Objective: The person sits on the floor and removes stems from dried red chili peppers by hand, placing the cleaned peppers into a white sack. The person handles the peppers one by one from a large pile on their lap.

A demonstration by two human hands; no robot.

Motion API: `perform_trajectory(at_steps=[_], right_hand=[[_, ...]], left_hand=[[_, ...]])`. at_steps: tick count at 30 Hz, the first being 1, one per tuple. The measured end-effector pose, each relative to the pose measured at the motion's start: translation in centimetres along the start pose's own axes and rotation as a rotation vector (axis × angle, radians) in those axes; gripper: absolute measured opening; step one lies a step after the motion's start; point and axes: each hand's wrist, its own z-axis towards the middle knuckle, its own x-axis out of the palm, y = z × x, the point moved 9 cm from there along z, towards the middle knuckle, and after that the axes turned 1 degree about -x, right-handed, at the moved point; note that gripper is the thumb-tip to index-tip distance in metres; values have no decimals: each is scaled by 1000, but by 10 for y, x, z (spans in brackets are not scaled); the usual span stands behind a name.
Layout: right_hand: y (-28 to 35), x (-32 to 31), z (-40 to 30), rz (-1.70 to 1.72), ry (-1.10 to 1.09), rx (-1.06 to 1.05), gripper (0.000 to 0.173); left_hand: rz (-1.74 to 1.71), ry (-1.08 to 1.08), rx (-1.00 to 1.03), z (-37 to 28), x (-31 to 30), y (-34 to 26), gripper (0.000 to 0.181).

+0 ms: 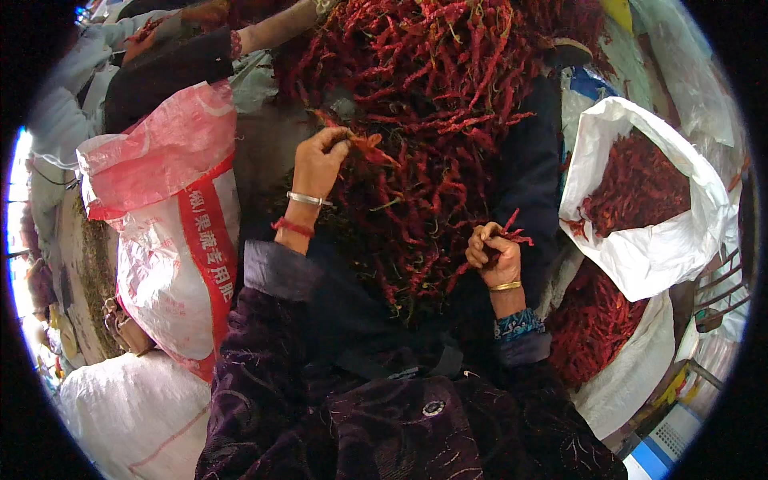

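Dried red chili peppers (420, 198) lie over my lap and join a larger chili heap (432, 54) in front of me. My left hand (324, 159), with a silver bangle at the wrist, pinches an orange-red dried chili (375, 151) between thumb and fingers, above the lap pile's left side. On the right, my right hand (497, 255) has its fingers curled around a few red chilies (519, 236), whose tips stick out past the thumb side. A gold bangle circles that wrist. The undersides of both grips are hidden.
An upright white sack (648, 252) at right holds chilies (639, 186); below it, another sack (636, 378) holds more. A red-and-white printed woven sack (174, 240) stands at left, above a white sack (132, 414). A co-worker's arm (276, 33) reaches over the heap at upper left.
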Motion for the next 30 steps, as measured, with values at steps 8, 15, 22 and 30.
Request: perform_trajectory(at_steps=[8, 15, 22, 30], right_hand=[[20, 49, -25, -68, 143, -75, 21], [30, 137, -46, -445, 254, -204, 29], [19, 194, -66, -1567, 218, -921, 31], [-5, 117, -35, -470, 122, -34, 12]], left_hand=[[-470, 15, 83, -54, 0, -68, 11], [-307, 70, 35, -84, 16, -75, 11], [-128, 71, 204, -123, 19, -103, 14], [-533, 230, -103, -116, 34, -44, 18]])
